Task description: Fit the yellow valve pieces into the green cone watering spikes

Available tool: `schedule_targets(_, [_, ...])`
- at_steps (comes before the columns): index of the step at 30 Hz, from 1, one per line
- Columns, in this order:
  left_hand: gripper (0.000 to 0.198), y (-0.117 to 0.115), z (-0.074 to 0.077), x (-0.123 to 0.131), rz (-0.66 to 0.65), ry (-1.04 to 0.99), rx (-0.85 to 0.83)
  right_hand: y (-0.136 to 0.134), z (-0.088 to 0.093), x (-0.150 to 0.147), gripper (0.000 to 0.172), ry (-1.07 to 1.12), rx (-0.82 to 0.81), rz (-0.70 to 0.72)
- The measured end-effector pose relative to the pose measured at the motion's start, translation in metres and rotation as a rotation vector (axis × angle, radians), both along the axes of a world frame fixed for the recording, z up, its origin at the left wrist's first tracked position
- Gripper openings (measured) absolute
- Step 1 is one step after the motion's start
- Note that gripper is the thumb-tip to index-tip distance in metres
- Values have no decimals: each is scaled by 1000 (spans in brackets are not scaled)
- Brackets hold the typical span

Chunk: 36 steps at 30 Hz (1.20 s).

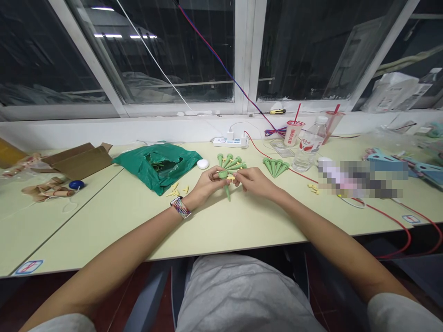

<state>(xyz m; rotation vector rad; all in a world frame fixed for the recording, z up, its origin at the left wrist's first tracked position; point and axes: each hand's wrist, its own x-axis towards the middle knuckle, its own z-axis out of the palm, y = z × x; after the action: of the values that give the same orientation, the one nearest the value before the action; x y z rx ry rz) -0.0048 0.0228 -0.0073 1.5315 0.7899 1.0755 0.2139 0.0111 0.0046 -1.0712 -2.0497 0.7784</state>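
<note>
My left hand is closed around a green plastic spike, its wide head up and its point down, above the table. My right hand meets it from the right, thumb and fingers pinched on a small yellow piece against the spike's head. Just behind my hands, several green spikes lie fanned out, some with yellow bits on them. Another fan of green spikes rests to the right. Loose yellow pieces lie by my left wrist.
A green plastic bag and a white round case lie to the left. Behind stands a power strip. At the right are a water bottle, a drink cup, more yellow pieces and a red cable.
</note>
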Motion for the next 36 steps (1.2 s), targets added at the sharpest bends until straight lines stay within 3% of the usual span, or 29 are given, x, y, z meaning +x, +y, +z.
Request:
schedule_targets(4, [36, 2, -3, -1, -10, -23, 17, -2, 3, -1, 26, 154, 5, -6])
schedule_targets(8, [37, 2, -2, 0, -1, -14, 12, -1, 3, -1, 22, 188, 22, 5])
schedule_targets(12, [39, 0, 1, 2, 20, -31, -8, 2, -1, 0, 42, 196, -94, 13])
schedule_targets(18, [37, 0, 0, 2, -7, -46, -11, 1, -2, 0, 25, 138, 86, 11])
schedule_targets(21, [36, 1, -2, 0, -15, -36, -2, 1, -2, 1, 40, 93, 51, 6])
schedule_targets(25, [34, 1, -2, 0, -35, -47, 12, 2, -3, 2, 29, 41, 186, 34])
schedule_targets(28, [35, -1, 1, 1, -35, -24, 7, 2, -3, 2, 40, -42, 221, 28])
schedule_targets(32, [36, -5, 5, 3, -37, -28, 1, -1, -4, 2, 28, -82, 295, 41])
schedule_targets(36, [37, -6, 5, 4, -46, -21, -17, -2, -4, 2, 39, -146, 311, 6])
